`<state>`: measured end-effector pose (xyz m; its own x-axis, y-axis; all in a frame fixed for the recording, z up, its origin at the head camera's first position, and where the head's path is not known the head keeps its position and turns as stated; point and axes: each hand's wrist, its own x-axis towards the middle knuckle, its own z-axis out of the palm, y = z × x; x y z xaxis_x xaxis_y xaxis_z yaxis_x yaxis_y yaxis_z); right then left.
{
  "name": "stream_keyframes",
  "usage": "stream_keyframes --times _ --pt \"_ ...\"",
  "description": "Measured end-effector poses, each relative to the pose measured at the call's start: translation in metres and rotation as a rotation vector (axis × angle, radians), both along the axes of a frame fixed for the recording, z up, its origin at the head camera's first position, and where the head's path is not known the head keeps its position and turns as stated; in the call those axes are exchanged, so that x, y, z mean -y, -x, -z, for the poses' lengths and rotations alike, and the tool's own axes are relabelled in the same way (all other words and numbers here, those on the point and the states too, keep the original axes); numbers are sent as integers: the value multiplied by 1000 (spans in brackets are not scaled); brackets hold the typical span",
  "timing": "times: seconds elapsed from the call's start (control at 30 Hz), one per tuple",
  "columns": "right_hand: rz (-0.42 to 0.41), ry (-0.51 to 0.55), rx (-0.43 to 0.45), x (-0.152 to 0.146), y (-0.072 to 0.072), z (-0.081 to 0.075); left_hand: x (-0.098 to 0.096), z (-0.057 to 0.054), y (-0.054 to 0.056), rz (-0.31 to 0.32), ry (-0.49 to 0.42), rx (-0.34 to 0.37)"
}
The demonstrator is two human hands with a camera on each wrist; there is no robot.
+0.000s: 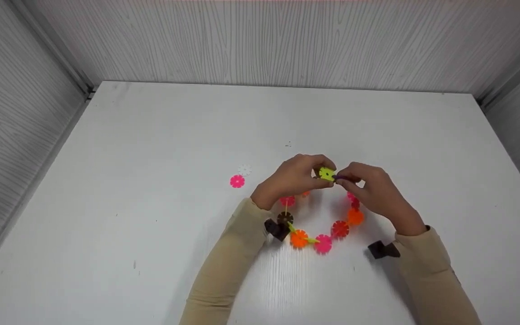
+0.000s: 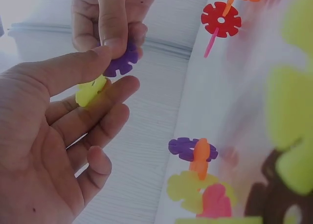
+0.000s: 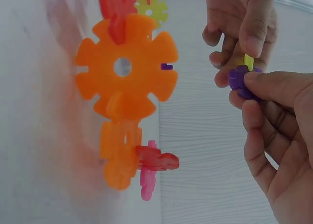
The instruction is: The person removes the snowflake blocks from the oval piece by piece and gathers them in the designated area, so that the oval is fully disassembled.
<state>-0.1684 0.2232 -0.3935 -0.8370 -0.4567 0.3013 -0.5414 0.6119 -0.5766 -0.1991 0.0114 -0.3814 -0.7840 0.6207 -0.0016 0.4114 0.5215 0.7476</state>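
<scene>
My left hand (image 1: pixel 294 175) pinches a yellow-green notched plastic disc (image 1: pixel 326 172) between thumb and fingers. In my right hand (image 1: pixel 372 186) a purple notched disc (image 3: pixel 238 80) is gripped by the thumb and fingertips. The two discs meet edge to edge at right angles, close between both hands, as the right wrist view shows. Below the hands, a curved chain of slotted-together discs rests on the table, with an orange disc (image 1: pixel 299 239), a pink disc (image 1: pixel 323 244), a red disc (image 1: pixel 340 229) and a brown disc (image 1: pixel 285 218) among them. Part of the chain's far side is hidden by the hands.
Left of the hands, a loose pink disc (image 1: pixel 237 181) and a white disc (image 1: pixel 244 170) lie side by side on the white table (image 1: pixel 165 135). Grey wood-grain panels (image 1: pixel 260 45) stand behind the table and at both sides.
</scene>
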Motion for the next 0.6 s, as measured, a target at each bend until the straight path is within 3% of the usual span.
stream_keyframes --times 0.17,0.37,0.6 --pt "-1 1 -32 0 -1 -2 2 0 1 -1 -8 22" --pt "3 23 -155 1 -1 -4 0 -3 -1 -68 20 -47" --pt "31 15 -146 3 -2 -7 -2 -5 -1 -112 45 -57"
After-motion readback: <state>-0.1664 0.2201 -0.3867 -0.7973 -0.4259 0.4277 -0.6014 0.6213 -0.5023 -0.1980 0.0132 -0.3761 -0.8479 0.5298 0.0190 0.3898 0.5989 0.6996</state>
